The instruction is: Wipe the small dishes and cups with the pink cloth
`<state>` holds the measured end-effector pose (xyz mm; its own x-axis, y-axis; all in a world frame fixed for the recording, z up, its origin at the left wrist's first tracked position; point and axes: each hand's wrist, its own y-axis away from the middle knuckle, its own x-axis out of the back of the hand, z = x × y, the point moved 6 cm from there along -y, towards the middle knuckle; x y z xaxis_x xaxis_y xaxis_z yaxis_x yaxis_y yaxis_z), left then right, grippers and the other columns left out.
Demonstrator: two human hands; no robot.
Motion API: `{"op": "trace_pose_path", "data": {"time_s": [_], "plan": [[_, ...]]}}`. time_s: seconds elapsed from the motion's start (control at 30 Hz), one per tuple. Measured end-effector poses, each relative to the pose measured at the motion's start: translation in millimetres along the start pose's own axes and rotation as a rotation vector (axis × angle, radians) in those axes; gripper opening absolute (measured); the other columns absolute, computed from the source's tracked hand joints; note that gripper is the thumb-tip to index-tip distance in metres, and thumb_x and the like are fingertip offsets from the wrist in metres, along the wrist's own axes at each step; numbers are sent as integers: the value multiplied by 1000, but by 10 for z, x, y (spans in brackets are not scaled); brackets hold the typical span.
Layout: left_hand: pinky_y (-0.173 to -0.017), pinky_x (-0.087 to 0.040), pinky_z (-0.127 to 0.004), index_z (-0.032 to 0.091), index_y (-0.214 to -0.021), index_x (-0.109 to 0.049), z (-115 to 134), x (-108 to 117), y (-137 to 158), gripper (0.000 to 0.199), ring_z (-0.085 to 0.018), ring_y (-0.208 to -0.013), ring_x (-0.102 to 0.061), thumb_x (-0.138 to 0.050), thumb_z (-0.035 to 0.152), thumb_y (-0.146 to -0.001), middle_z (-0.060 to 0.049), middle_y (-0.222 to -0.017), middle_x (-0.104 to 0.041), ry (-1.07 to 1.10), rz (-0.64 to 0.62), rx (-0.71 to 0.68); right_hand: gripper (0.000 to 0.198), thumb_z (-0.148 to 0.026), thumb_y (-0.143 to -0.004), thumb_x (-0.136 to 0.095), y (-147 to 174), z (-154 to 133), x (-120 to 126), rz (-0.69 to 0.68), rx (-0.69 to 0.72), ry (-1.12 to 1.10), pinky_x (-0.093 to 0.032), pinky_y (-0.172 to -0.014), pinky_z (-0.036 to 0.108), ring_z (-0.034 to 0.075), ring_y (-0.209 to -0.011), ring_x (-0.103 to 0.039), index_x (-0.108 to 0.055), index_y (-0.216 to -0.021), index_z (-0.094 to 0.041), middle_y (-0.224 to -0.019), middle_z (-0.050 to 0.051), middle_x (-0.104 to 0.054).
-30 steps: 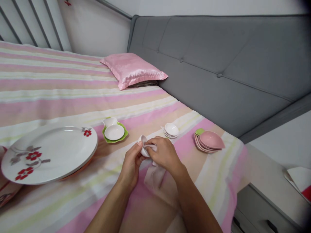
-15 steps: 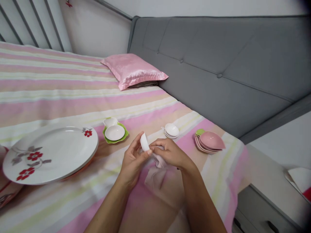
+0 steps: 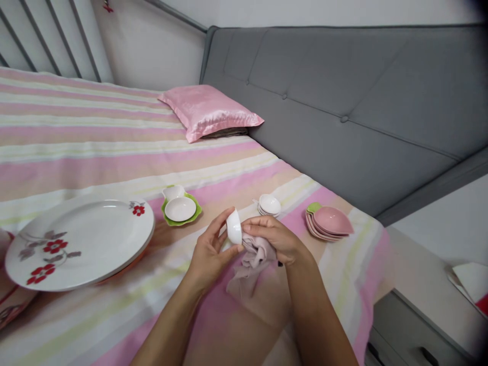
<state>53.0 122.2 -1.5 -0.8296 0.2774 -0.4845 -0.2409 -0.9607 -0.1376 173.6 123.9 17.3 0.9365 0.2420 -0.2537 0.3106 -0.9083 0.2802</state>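
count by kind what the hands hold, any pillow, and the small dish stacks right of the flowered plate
Bowl in left hand: 1
Cloth in right hand: 1
Pillow: 1
Small dish stacks (green-and-white stack, white stack, pink stack): 3
Total: 6

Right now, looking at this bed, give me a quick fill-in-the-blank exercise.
The left hand holds a small ____ bowl.
The right hand holds a crumpled ____.
The large plate is decorated with red ____.
The shiny pillow is ____.

Missing words: white; cloth; flowers; pink.
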Motion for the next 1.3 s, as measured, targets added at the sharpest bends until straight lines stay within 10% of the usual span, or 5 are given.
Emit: {"op": "trace_pose_path", "data": {"time_s": [0.6,0.9,1.3], "plan": [[-88,-45,-24,27,-122,-56,-40,72,22,65,-21,-112,-53,-76,19,-61,-6,-124,-58,56,175,108,34,-37,-67,-71,-71,-125,245,416,338,-5,-48,-64,24,15,-74,-62,-66,-93,-18,-84,3,-69],[-89,-46,-30,26,-125,-54,-54,-51,41,63,-24,-113,-53,-73,16,-66,-8,-132,-52,12,0,135,29,-32,-84,-52,-64,-189,7,266,452,419,-42,-93,31,18,-107,-57,-65,-108,-22,-114,4,-64],[-91,-43,-34,22,-125,-53,-73,-113,36,61,-24,-107,-56,-71,14,-67,-11,-129,-54,84,-85,164,27,-12,-82,-44,-11,-266,-88,153,576,619,-42,-89,28,14,-97,-59,-67,-93,-21,-99,2,-66]]}}
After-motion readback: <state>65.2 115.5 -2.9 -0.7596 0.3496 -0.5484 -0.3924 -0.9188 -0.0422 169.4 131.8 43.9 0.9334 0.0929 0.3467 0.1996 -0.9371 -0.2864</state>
